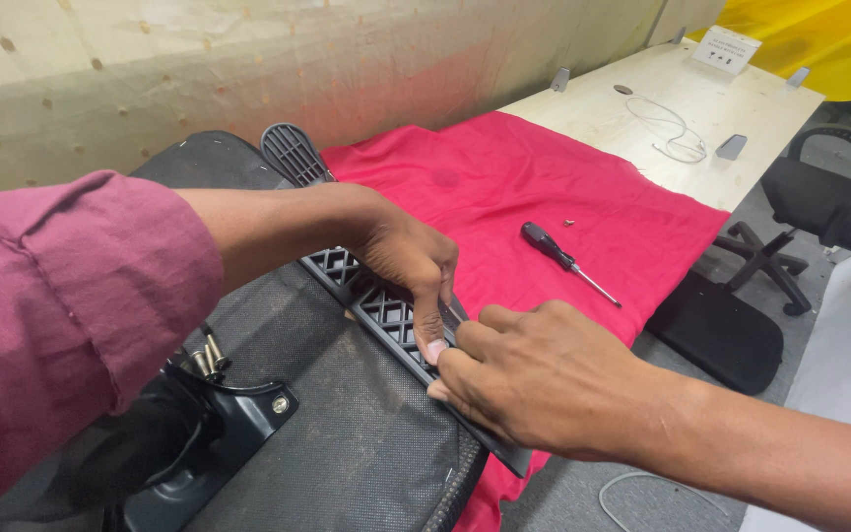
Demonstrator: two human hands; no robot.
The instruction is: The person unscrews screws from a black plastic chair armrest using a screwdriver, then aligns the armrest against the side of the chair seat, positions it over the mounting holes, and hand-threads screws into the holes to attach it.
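Note:
My left hand [408, 258] presses down on a black plastic lattice part [383, 313] that runs along the edge of an upturned black chair seat [347, 433]. Its thumb rests flat on the lattice. My right hand [534, 379] meets it from the right, fingers curled over the same lattice part near its lower end. A black-handled screwdriver [561, 258] lies loose on the red cloth [524, 187], apart from both hands. One small screw [568, 223] lies just beyond it.
A black bracket with bolts [219, 394] sticks up from the seat underside at lower left. The pale wooden table [682, 99] carries a white cable [677, 138]. Black office chairs [829, 207] stand at the right; a black seat pad [716, 330] lies on the floor.

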